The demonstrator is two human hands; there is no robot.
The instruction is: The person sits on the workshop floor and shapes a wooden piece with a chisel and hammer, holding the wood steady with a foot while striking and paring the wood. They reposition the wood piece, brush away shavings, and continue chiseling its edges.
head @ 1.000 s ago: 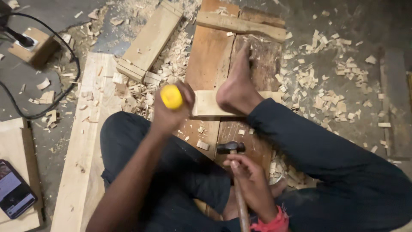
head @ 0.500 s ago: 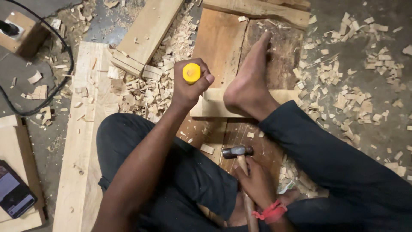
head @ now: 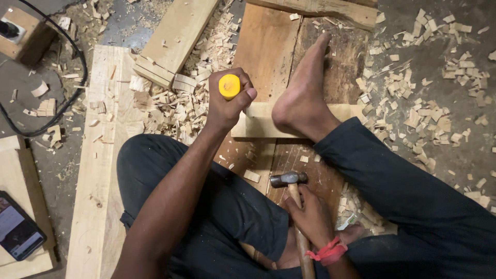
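Now we note the left hand (head: 227, 106) has advanced, gripping the yellow-handled chisel (head: 229, 86) beside the wood piece (head: 258, 121). Right hand (head: 310, 214) clasps the hammer (head: 289, 180), lowered.

A smartphone (head: 18, 232) lies at the lower left edge on a pale wooden board (head: 20, 175), tilted, its lit screen facing up in a dark frame with a small picture near its top. No packages, labels or signs show.
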